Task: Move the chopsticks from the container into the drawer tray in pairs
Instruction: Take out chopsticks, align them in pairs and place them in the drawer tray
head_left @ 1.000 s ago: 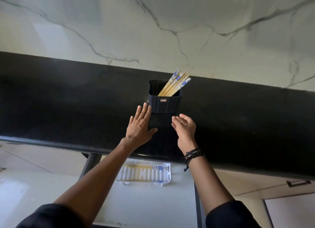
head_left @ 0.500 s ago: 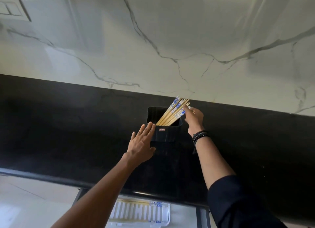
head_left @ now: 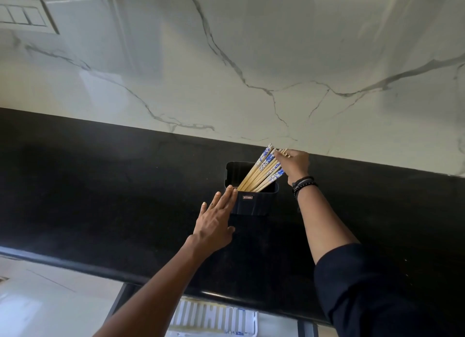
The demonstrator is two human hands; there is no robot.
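Observation:
A black rectangular container (head_left: 251, 203) stands on the black countertop (head_left: 100, 198) near the marble wall. Several wooden chopsticks (head_left: 259, 171) with blue-and-white tops lean out of it to the upper right. My right hand (head_left: 293, 164) is at their top ends, fingertips pinching some of them. My left hand (head_left: 216, 219) lies flat with fingers spread against the container's left side. A white slotted drawer tray (head_left: 214, 316) shows below the counter edge, partly hidden by the counter.
The marble backsplash (head_left: 251, 59) rises right behind the container, with a switch plate (head_left: 22, 15) at the top left. The open drawer's white floor (head_left: 274, 326) and dark frame (head_left: 305, 329) lie under the counter's front edge.
My right hand has risen from beside the container's front to the chopstick tops and closed its fingers on them. My left hand stays against the container. The view has tilted upward.

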